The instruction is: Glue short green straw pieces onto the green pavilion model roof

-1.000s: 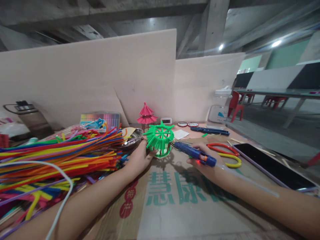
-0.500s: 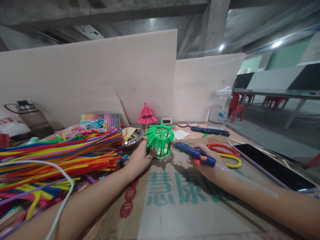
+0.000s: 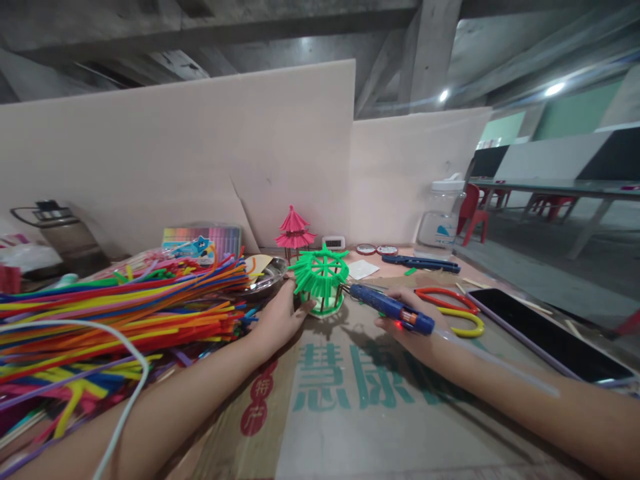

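Note:
A small green pavilion (image 3: pixel 323 275) made of pipe cleaners, with brown posts and a round base, stands on the cardboard. My left hand (image 3: pixel 281 313) grips its base from the left, the thumb near the front rim. In my right hand (image 3: pixel 407 321) is a blue hot glue gun (image 3: pixel 387 307), its red light lit and a clear glue stick poking out of the back. The gun's nozzle points left and is at a post on the pavilion's right side; whether it touches I cannot tell. Behind stands a pink two-tiered pavilion (image 3: pixel 295 230).
Bundles of coloured pipe cleaners (image 3: pixel 125 307) and a white cable (image 3: pixel 135 347) lie at left. To the right are scissors (image 3: pixel 467 320), a phone (image 3: pixel 547 333), a blue cutter (image 3: pixel 423 263) and a clear bottle (image 3: pixel 440 217). A white board (image 3: pixel 200 153) closes off the back.
Almost nothing differs. Both hands, the pavilion and the glue gun hold nearly the same places, with only a tiny shift in the view.

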`<state>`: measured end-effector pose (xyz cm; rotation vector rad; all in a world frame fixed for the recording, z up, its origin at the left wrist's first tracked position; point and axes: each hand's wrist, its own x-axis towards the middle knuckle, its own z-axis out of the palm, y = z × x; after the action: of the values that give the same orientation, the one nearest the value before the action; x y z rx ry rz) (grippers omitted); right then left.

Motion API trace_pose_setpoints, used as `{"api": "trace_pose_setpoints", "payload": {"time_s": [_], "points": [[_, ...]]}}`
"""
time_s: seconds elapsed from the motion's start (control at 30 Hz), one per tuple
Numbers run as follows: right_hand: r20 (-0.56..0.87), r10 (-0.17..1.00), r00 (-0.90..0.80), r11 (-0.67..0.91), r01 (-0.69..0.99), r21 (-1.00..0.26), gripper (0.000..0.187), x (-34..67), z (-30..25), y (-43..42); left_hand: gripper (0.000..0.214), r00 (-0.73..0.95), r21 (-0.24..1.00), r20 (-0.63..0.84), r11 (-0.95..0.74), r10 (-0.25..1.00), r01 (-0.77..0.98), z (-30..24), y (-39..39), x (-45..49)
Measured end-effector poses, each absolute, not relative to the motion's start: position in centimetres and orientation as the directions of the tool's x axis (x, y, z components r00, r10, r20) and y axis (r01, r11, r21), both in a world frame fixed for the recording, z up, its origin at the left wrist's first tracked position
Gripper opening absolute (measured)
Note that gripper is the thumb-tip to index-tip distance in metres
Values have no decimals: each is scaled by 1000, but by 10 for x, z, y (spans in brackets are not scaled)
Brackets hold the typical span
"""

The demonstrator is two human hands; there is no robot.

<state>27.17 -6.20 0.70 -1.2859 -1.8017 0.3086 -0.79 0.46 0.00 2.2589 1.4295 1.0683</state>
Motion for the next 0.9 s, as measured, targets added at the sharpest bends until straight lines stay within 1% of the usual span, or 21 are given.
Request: {"api": "trace_pose_setpoints", "payload": {"time_s": [0.27, 0.5, 0.73, 0.9], "points": [[495, 863, -99, 459, 565, -686, 21, 270, 17, -69, 48, 280, 499, 447, -496, 850, 711, 1, 4, -7], [512, 856, -69, 443, 610, -658, 23, 270, 14, -68, 46, 304, 476, 441, -507, 844, 718, 5, 0, -5], [502, 862, -70, 438, 600, -670, 27, 270, 14, -68, 46, 311, 458, 438, -508, 843, 730, 7, -1, -5], [496, 866, -62, 425, 613, -665, 25, 271, 9, -64, 46, 310, 459, 436, -505, 845, 731, 7, -1, -5]]}}
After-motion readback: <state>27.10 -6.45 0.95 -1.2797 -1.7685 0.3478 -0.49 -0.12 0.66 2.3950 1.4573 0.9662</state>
